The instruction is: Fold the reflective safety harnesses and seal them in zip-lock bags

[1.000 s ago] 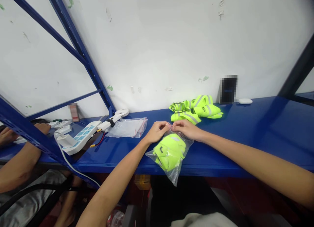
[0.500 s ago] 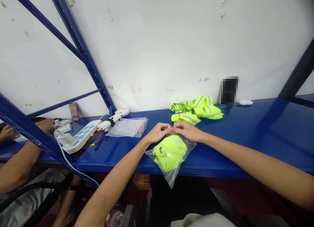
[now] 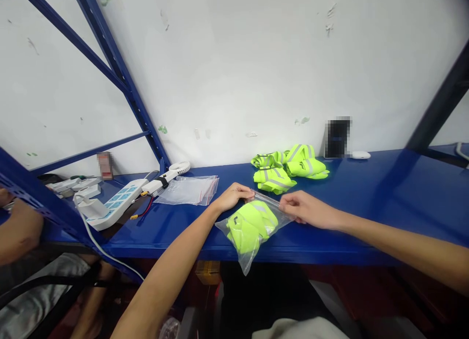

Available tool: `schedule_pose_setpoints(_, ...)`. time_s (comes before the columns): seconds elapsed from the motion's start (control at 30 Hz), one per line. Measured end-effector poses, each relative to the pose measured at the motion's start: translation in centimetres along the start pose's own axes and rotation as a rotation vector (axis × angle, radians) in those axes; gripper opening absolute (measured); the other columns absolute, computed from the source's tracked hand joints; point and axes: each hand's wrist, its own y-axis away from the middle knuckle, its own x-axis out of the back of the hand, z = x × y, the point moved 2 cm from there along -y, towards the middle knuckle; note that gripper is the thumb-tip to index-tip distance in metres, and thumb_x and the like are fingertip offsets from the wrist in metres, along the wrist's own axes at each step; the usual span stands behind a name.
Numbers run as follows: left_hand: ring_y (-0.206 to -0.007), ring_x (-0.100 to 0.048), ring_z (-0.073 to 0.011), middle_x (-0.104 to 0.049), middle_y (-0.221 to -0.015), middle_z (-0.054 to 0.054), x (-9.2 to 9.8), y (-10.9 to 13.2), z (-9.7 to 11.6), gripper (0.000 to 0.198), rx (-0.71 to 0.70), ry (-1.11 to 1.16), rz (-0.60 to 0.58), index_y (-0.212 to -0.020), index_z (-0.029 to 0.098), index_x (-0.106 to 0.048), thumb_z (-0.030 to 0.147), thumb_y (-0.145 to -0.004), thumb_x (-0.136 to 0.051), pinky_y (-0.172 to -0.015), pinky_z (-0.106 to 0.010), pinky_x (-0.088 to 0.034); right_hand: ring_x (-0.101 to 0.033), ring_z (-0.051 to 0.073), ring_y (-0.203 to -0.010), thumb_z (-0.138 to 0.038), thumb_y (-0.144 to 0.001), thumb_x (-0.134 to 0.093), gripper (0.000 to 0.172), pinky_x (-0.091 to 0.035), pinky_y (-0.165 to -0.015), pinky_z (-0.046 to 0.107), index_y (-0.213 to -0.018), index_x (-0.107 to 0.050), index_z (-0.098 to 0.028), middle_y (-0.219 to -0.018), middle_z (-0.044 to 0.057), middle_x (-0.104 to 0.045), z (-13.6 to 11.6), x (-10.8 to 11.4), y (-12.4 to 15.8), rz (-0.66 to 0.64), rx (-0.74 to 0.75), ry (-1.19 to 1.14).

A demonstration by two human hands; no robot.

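Note:
A clear plastic zip bag (image 3: 246, 262) lies at the front edge of the blue table, one corner hanging past it. Inside it is a folded neon-yellow reflective vest or strap bundle (image 3: 251, 224) with grey stripes. My left hand (image 3: 234, 196) pinches the bag's top edge near its left end. At the other end of that edge, my right hand (image 3: 302, 208) grips the bag's corner between thumb and fingers. Several more neon-yellow bundles with grey stripes (image 3: 274, 175) lie just beyond my hands.
Flat clear bags (image 3: 186, 190) are piled to the left, beside a white handheld fan (image 3: 172, 173) and a power strip (image 3: 120, 202). A blue shelf post (image 3: 137, 104) rises at left. A blurred dark device (image 3: 337, 137) and white case (image 3: 360, 155) stand at back right. A co-worker's arm (image 3: 20, 229) shows far left.
My right hand has slid rightward along the bag's top edge, away from my left hand. My left hand stays near the same spot. The view has shifted slightly.

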Motion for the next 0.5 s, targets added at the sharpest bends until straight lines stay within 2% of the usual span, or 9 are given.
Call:
schedule_pose_setpoints(0.2, -0.061, -0.045, -0.0117, -0.055, -0.06, -0.001, -0.7, 0.1, 0.2, 0.033, -0.004, -0.064, -0.066, -0.063, 0.011, -0.067, 0.041, -0.074, -0.069, -0.064, -0.027, -0.033, -0.043, 0.009, -0.05, -0.041, -0.09, -0.053, 0.031, -0.034, -0.048, 0.022, -0.069, -0.047, -0.018, -0.058, -0.003, -0.05, 0.5, 0.4, 3.2, -0.009, -0.06, 0.041)
schedule_pose_setpoints(0.27, -0.062, -0.045, -0.0116, -0.056, -0.062, -0.001, -1.0, 0.2, 0.4, 0.033, -0.006, -0.052, -0.096, -0.064, 0.011, -0.067, 0.042, -0.075, -0.069, -0.065, -0.027, -0.034, -0.044, 0.008, -0.048, -0.043, -0.091, -0.053, 0.035, -0.038, -0.049, 0.023, -0.068, -0.045, -0.018, -0.057, -0.004, -0.049, 0.4, 0.3, 3.5, -0.043, -0.072, -0.001)
schedule_pose_setpoints(0.33, -0.064, -0.047, -0.0122, -0.059, -0.064, -0.002, -1.1, 0.3, 0.6, 0.032, -0.001, -0.019, -0.119, -0.065, 0.011, -0.068, 0.041, -0.074, -0.071, -0.066, -0.027, -0.036, -0.053, 0.011, -0.052, -0.046, -0.09, -0.055, 0.036, -0.048, -0.056, 0.026, -0.068, -0.045, -0.019, -0.058, -0.004, -0.05, -0.1, -0.1, 3.7, -0.101, -0.065, -0.155)
schedule_pose_setpoints(0.43, -0.066, -0.053, -0.0141, -0.063, -0.068, -0.004, -1.0, 0.5, 0.8, 0.033, 0.002, 0.118, -0.05, -0.069, 0.01, -0.07, 0.043, -0.071, -0.072, -0.068, -0.027, -0.04, -0.068, 0.021, -0.077, -0.05, -0.088, -0.058, 0.036, -0.058, -0.074, 0.039, -0.074, -0.05, -0.018, -0.066, 0.001, -0.058, -2.5, -0.4, 3.4, -0.135, -0.002, -0.47)
schedule_pose_setpoints(0.5, -0.068, -0.057, -0.0166, -0.066, -0.07, -0.005, -0.7, 0.4, 0.7, 0.036, 0.017, 0.247, 0.076, -0.073, 0.011, -0.07, 0.046, -0.071, -0.07, -0.069, -0.029, -0.043, -0.07, 0.023, -0.084, -0.048, -0.087, -0.061, 0.033, -0.058, -0.08, 0.044, -0.077, -0.054, -0.017, -0.076, 0.006, -0.066, -5.2, -0.3, 2.4, -0.085, 0.109, -0.591)
